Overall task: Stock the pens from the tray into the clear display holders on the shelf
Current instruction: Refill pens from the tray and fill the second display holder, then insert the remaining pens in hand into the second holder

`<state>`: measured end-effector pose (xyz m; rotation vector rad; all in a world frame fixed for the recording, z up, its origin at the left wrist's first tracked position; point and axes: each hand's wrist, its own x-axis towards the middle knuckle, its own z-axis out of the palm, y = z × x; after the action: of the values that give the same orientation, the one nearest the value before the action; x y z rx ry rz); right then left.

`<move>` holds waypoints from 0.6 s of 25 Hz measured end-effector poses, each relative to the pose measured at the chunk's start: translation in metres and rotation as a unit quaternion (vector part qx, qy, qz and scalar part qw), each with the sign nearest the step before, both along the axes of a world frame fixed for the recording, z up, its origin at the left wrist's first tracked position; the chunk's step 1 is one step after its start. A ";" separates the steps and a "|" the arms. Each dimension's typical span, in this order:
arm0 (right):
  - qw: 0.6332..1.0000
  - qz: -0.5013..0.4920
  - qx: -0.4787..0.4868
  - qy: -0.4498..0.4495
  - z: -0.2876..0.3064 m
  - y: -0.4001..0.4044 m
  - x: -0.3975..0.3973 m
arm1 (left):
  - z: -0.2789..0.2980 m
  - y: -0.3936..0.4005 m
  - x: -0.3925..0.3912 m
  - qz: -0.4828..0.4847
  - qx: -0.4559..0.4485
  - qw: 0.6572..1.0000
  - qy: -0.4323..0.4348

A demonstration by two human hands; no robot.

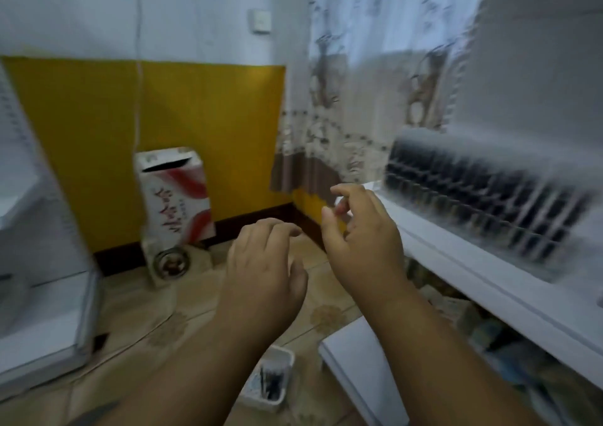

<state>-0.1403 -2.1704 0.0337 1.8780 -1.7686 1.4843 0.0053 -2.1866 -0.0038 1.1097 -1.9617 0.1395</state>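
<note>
Both hands are hanging in mid-air over the floor, blurred by motion. The left hand (pixel 264 272) is showing loosely curled fingers (pixel 277 226) gripping nothing. The right hand (pixel 362 239) is also holding nothing, its fingers relaxed and slightly spread. Well below both sets of fingers, the white tray (pixel 269 378) is sitting on the floor with dark pens (pixel 272 380) lying inside. To the right of the right fingers, the clear display holders (pixel 483 194) are standing on the white shelf (pixel 456 262), apart from them.

Display holders (pixel 483 197) were smeared by motion blur; pens in the tray (pixel 270 380) were partly hidden behind the left forearm.
</note>
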 end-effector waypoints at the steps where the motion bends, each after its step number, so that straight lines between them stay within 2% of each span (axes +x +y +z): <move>1: 1.000 0.019 0.010 -0.003 -0.009 -0.009 0.010 | -0.008 -0.003 0.012 0.020 0.007 1.000 0.001; 6: 0.993 0.080 0.079 -0.022 -0.089 -0.071 0.040 | -0.075 -0.039 0.043 0.082 0.076 0.994 -0.003; 9: 0.982 0.083 0.165 -0.023 -0.160 -0.115 0.047 | -0.138 -0.075 0.049 0.102 0.152 0.983 -0.014; 12: 0.961 0.085 0.261 -0.005 -0.237 -0.156 0.051 | -0.211 -0.116 0.054 0.109 0.224 0.968 -0.038; 15: 0.924 0.095 0.370 0.009 -0.320 -0.190 0.053 | -0.288 -0.148 0.054 0.098 0.327 0.939 -0.034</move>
<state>-0.0877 -2.3600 -0.2864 2.4299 -2.4237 0.8748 0.0590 -2.3351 -0.2923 1.7457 -2.0060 -0.4064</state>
